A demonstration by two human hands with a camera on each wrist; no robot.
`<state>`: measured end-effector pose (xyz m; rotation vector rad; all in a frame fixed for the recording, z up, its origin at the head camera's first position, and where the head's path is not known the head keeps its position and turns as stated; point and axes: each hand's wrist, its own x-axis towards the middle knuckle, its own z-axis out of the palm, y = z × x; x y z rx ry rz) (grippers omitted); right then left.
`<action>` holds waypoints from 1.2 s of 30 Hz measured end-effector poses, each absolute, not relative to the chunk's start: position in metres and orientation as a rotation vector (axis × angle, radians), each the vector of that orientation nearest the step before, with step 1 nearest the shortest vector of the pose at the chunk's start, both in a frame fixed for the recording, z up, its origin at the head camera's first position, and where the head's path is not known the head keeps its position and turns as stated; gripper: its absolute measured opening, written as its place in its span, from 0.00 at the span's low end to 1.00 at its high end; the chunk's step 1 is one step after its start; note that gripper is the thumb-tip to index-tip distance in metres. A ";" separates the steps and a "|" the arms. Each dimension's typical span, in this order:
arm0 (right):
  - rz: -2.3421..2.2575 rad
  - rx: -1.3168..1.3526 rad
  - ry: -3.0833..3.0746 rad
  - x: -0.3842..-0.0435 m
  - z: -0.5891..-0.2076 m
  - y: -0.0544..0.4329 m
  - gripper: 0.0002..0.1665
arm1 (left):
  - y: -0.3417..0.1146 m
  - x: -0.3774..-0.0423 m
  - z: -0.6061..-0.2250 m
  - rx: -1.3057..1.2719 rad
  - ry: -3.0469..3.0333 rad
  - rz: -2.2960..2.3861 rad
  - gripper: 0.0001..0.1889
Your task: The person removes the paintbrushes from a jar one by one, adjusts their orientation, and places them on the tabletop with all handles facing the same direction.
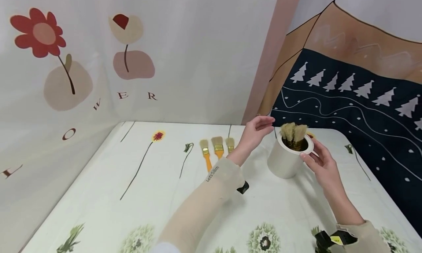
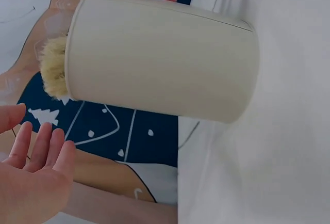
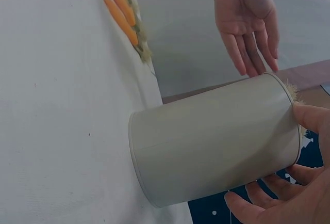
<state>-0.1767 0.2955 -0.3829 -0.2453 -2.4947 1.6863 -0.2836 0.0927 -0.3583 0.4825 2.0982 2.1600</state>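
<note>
A white cylindrical container (image 1: 286, 161) stands near the table's right rear part, with several pale-bristled brushes (image 1: 299, 132) inside, bristles up. My right hand (image 1: 324, 167) holds it from the right, thumb at the rim and fingers curved along its side; the right wrist view shows those fingers (image 3: 276, 190) against the wall of the container. To the left of the container, my left hand (image 1: 254, 134) hovers with loosely extended fingers, holding nothing and apart from it. Brush handles inside the container are hidden.
Three flat paintbrushes (image 1: 206, 154) with orange handles lie left of my left forearm, partly covered by it. The white table cover (image 1: 99, 194) carries printed flowers. A pale printed curtain (image 1: 197, 62) and a dark tree-patterned cloth (image 1: 329, 110) hang behind.
</note>
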 end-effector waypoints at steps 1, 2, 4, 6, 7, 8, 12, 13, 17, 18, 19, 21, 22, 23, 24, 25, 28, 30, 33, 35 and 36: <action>1.686 -0.249 -2.498 -0.176 -0.383 0.295 0.46 | 0.093 -0.282 -0.357 0.497 2.090 2.172 0.16; 1.684 -0.254 -2.503 -0.176 -0.384 0.295 0.46 | 0.093 -0.281 -0.356 0.510 2.079 2.183 0.16; 1.680 -0.266 -2.515 -0.174 -0.385 0.295 0.46 | 0.095 -0.278 -0.355 0.535 2.063 2.196 0.16; 1.682 -0.276 -2.519 -0.173 -0.386 0.295 0.47 | 0.096 -0.275 -0.353 0.558 2.056 2.198 0.16; 1.682 -0.278 -2.520 -0.173 -0.386 0.295 0.47 | 0.098 -0.273 -0.352 0.571 2.055 2.198 0.16; 1.685 -0.279 -2.520 -0.173 -0.387 0.295 0.47 | 0.099 -0.272 -0.351 0.583 2.055 2.199 0.16; 1.682 -0.261 -2.522 -0.173 -0.386 0.294 0.46 | 0.107 -0.268 -0.346 0.681 2.075 2.153 0.15; 1.674 -0.260 -2.523 -0.173 -0.386 0.294 0.46 | 0.109 -0.267 -0.344 0.714 2.093 2.120 0.14; 1.661 -0.263 -2.519 -0.175 -0.383 0.294 0.46 | 0.118 -0.264 -0.335 0.803 2.216 1.955 0.14; 1.661 -0.267 -2.518 -0.175 -0.382 0.294 0.46 | 0.120 -0.263 -0.333 0.797 2.248 1.920 0.13; 1.665 -0.269 -2.515 -0.176 -0.382 0.294 0.46 | 0.122 -0.262 -0.331 0.781 2.281 1.887 0.13; 1.675 -0.272 -2.510 -0.177 -0.382 0.294 0.46 | 0.125 -0.260 -0.328 0.739 2.344 1.830 0.14; 1.678 -0.272 -2.509 -0.177 -0.382 0.294 0.46 | 0.127 -0.259 -0.326 0.718 2.376 1.799 0.15; 1.677 -0.273 -2.508 -0.177 -0.382 0.294 0.46 | 0.129 -0.259 -0.325 0.704 2.406 1.765 0.15; 1.678 -0.271 -2.505 -0.177 -0.382 0.294 0.46 | 0.130 -0.258 -0.325 0.696 2.435 1.727 0.16; 1.682 -0.267 -2.500 -0.177 -0.383 0.295 0.46 | 0.132 -0.257 -0.325 0.698 2.467 1.691 0.17; 1.678 -0.256 -2.496 -0.176 -0.383 0.296 0.46 | 0.138 -0.256 -0.327 0.723 2.568 1.578 0.21; 1.675 -0.252 -2.496 -0.176 -0.383 0.296 0.45 | 0.141 -0.255 -0.330 0.749 2.631 1.516 0.24; 1.660 -0.247 -2.502 -0.176 -0.384 0.296 0.45 | 0.146 -0.254 -0.334 0.772 2.738 1.421 0.26; 1.653 -0.226 -2.500 -0.177 -0.384 0.295 0.44 | 0.147 -0.253 -0.336 0.774 2.829 1.342 0.27; 1.651 -0.213 -2.500 -0.177 -0.383 0.295 0.44 | 0.148 -0.253 -0.337 0.770 2.875 1.302 0.26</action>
